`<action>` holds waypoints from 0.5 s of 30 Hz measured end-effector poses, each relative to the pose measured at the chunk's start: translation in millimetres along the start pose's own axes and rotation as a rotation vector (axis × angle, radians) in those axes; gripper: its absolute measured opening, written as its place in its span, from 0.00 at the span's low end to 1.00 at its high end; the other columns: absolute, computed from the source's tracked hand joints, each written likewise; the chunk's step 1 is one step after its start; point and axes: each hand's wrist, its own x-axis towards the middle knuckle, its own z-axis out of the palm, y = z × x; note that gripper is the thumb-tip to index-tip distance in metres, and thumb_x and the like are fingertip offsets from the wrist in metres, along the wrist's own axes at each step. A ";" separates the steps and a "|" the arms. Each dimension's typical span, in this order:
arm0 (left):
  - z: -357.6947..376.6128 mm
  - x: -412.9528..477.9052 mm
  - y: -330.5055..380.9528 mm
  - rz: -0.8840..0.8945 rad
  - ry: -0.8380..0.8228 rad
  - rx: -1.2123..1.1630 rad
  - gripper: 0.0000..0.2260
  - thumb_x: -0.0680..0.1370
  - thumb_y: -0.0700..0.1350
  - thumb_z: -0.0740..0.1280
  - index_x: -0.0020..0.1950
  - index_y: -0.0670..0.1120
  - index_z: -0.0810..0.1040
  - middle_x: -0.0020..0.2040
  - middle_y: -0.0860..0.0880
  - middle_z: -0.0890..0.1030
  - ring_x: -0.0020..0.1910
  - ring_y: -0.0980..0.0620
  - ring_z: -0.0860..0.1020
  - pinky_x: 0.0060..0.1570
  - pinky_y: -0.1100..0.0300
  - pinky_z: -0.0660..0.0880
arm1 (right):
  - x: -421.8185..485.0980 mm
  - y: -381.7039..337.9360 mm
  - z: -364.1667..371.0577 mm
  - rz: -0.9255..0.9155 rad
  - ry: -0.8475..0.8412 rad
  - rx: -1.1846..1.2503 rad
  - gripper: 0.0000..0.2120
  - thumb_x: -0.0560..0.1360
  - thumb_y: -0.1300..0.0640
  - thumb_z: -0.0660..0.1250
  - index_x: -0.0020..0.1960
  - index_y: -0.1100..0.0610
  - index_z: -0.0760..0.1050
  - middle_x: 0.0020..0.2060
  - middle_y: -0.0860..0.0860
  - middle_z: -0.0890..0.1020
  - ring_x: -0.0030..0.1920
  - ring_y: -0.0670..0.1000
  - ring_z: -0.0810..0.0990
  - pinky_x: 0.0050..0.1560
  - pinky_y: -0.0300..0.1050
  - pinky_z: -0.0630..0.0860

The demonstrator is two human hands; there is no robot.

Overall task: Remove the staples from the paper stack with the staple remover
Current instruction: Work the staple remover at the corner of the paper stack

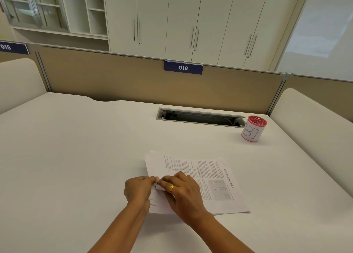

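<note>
A stack of printed paper (206, 178) lies on the white desk (76, 157), a little right of centre. Both hands meet at the stack's left edge. My right hand (183, 193), with a gold ring, lies over the paper, and its curled fingers grip a small silver staple remover (157, 186); only a corner of the remover shows between the hands. My left hand (138, 190) has its fingers curled and pinches the edge of the stack right next to the remover. The staple itself is hidden under the fingers.
A pink cup (253, 128) wrapped in white paper with letters on it stands at the back right. Behind the paper an open cable slot (200, 117) is cut into the desk. A beige partition (133, 81) with the label 016 closes the far edge.
</note>
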 end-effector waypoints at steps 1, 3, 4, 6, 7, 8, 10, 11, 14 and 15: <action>0.0 0.4 -0.6 -0.004 0.003 -0.006 0.05 0.68 0.35 0.73 0.35 0.39 0.78 0.38 0.44 0.79 0.40 0.42 0.75 0.33 0.62 0.70 | -0.8 -0.3 0.4 -0.009 0.000 -0.012 0.13 0.65 0.57 0.77 0.49 0.51 0.83 0.42 0.44 0.85 0.35 0.48 0.80 0.30 0.35 0.72; 0.1 1.7 -1.9 -0.016 0.006 -0.015 0.06 0.68 0.34 0.73 0.34 0.39 0.78 0.38 0.43 0.79 0.40 0.43 0.75 0.32 0.63 0.68 | -1.8 -0.9 0.8 -0.023 0.004 -0.033 0.13 0.65 0.57 0.77 0.49 0.50 0.83 0.42 0.44 0.85 0.35 0.48 0.80 0.31 0.35 0.71; 0.1 2.2 -2.3 -0.022 0.008 -0.014 0.06 0.68 0.34 0.73 0.33 0.39 0.78 0.37 0.43 0.79 0.40 0.43 0.75 0.32 0.63 0.68 | -2.2 -1.1 1.0 -0.028 0.007 -0.042 0.13 0.65 0.56 0.77 0.49 0.50 0.83 0.42 0.44 0.85 0.35 0.48 0.80 0.31 0.34 0.70; 0.3 2.5 -2.9 -0.033 0.010 -0.010 0.06 0.67 0.34 0.73 0.33 0.39 0.78 0.37 0.43 0.79 0.40 0.43 0.75 0.34 0.60 0.69 | -3.0 -1.8 1.2 -0.041 0.009 -0.061 0.13 0.65 0.56 0.77 0.49 0.50 0.83 0.42 0.44 0.85 0.35 0.48 0.80 0.31 0.34 0.70; 0.4 2.8 -3.0 -0.036 0.012 -0.004 0.06 0.67 0.34 0.74 0.33 0.39 0.78 0.37 0.43 0.79 0.40 0.43 0.75 0.37 0.59 0.70 | -3.4 -1.8 1.6 -0.048 0.008 -0.073 0.14 0.64 0.56 0.77 0.49 0.50 0.83 0.42 0.44 0.85 0.35 0.48 0.80 0.31 0.34 0.69; 0.6 2.8 -3.2 -0.038 0.014 0.004 0.06 0.67 0.35 0.74 0.33 0.39 0.78 0.36 0.43 0.79 0.39 0.43 0.75 0.39 0.58 0.70 | -4.0 -1.9 2.1 -0.054 0.008 -0.081 0.14 0.64 0.57 0.77 0.49 0.50 0.83 0.42 0.44 0.85 0.35 0.48 0.80 0.31 0.34 0.70; 1.4 2.8 -3.7 -0.031 0.017 0.022 0.08 0.67 0.35 0.74 0.30 0.40 0.77 0.34 0.45 0.78 0.38 0.44 0.75 0.41 0.57 0.70 | -5.0 -2.0 2.9 -0.062 0.010 -0.092 0.14 0.64 0.57 0.77 0.49 0.51 0.83 0.42 0.44 0.85 0.35 0.48 0.79 0.31 0.35 0.70; 2.0 2.8 -4.1 -0.026 0.018 0.027 0.08 0.67 0.35 0.74 0.30 0.40 0.77 0.33 0.45 0.78 0.38 0.44 0.74 0.41 0.57 0.70 | -5.6 -1.9 3.2 -0.068 0.012 -0.098 0.14 0.64 0.57 0.77 0.49 0.51 0.83 0.42 0.44 0.85 0.35 0.48 0.79 0.31 0.35 0.70; 3.6 1.9 -5.4 -0.025 0.018 0.036 0.08 0.68 0.35 0.73 0.31 0.40 0.78 0.33 0.45 0.78 0.37 0.44 0.74 0.40 0.57 0.69 | -7.6 -1.1 4.7 -0.081 0.018 -0.110 0.14 0.64 0.57 0.77 0.49 0.51 0.83 0.42 0.44 0.85 0.34 0.48 0.79 0.31 0.35 0.70; 3.8 2.2 -6.2 -0.025 0.019 0.039 0.07 0.68 0.35 0.73 0.31 0.40 0.78 0.33 0.45 0.78 0.37 0.44 0.74 0.40 0.57 0.69 | -8.4 -0.6 5.2 -0.085 0.017 -0.119 0.13 0.64 0.58 0.77 0.49 0.51 0.83 0.42 0.44 0.85 0.34 0.48 0.79 0.31 0.35 0.70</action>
